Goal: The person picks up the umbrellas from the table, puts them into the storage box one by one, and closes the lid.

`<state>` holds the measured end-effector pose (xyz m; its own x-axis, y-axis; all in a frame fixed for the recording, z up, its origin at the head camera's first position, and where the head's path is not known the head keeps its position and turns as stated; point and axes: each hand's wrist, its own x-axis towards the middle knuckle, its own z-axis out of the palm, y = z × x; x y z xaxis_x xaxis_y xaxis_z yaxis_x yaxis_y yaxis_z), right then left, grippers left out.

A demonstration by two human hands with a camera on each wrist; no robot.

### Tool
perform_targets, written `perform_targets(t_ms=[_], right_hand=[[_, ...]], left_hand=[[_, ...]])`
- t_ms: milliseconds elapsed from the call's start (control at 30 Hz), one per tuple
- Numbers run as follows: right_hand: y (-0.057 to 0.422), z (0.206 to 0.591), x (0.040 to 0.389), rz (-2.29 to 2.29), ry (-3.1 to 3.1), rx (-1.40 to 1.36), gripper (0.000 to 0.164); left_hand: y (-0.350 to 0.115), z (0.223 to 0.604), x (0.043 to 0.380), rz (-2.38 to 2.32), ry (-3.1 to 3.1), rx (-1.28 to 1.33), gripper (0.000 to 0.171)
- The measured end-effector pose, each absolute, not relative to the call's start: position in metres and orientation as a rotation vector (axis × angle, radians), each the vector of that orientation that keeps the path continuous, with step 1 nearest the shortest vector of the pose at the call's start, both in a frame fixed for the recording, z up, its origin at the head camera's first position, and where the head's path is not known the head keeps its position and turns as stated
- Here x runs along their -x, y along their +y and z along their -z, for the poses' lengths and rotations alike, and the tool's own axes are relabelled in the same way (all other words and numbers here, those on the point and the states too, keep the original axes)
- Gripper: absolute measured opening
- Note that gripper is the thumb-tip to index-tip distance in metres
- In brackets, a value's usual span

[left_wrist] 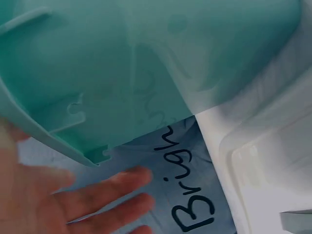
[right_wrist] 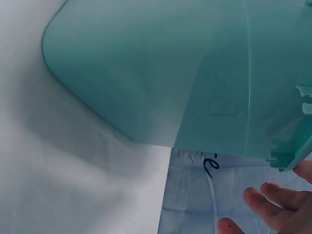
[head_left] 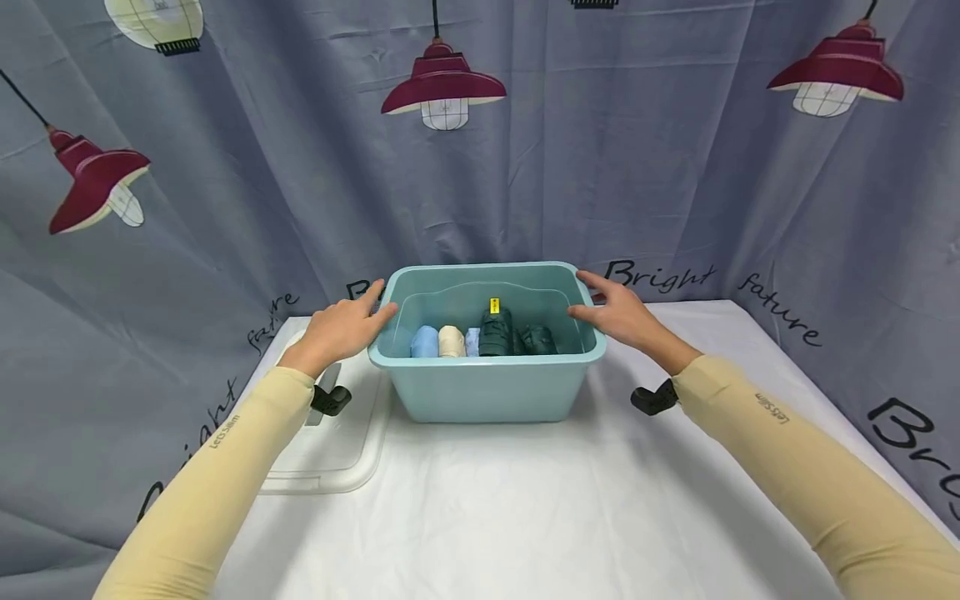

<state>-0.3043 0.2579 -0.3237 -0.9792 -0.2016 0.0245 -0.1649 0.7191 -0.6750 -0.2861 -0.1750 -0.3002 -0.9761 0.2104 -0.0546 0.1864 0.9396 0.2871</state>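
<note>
A light teal plastic storage bin (head_left: 491, 389) stands on the white table between the two hands. Rolled-looking fabric bundles lie in it: a blue one (head_left: 424, 342), a cream one (head_left: 452, 342) and dark green ones (head_left: 496, 333), one with a yellow tag. The left hand (head_left: 341, 329) is at the bin's left rim, thumb at the edge; its other fingers (left_wrist: 105, 195) stretch out below the rim, apart from the wall. At the right rim is the right hand (head_left: 622, 312), thumb over the edge, its other fingers (right_wrist: 268, 207) loosely spread outside the bin.
A white lid (head_left: 330, 458) lies flat on the table left of the bin, partly under the left forearm. A grey curtain (head_left: 480, 192) with printed lamps and lettering hangs behind and at both sides. The white tabletop (head_left: 525, 508) extends in front.
</note>
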Motion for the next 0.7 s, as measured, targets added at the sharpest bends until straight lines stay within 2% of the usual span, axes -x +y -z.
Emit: perform_targets(t_ms=[333, 700], right_hand=[[0.257, 0.325, 0.303, 1.155, 2.845, 0.263, 0.084], [0.257, 0.326, 0.303, 1.168, 2.822, 0.248, 0.084]], left_hand=[[-0.196, 0.314, 0.274, -0.73, 3.13, -0.165, 0.068], [-0.223, 0.34, 0.264, -0.694, 3.046, -0.021, 0.075]])
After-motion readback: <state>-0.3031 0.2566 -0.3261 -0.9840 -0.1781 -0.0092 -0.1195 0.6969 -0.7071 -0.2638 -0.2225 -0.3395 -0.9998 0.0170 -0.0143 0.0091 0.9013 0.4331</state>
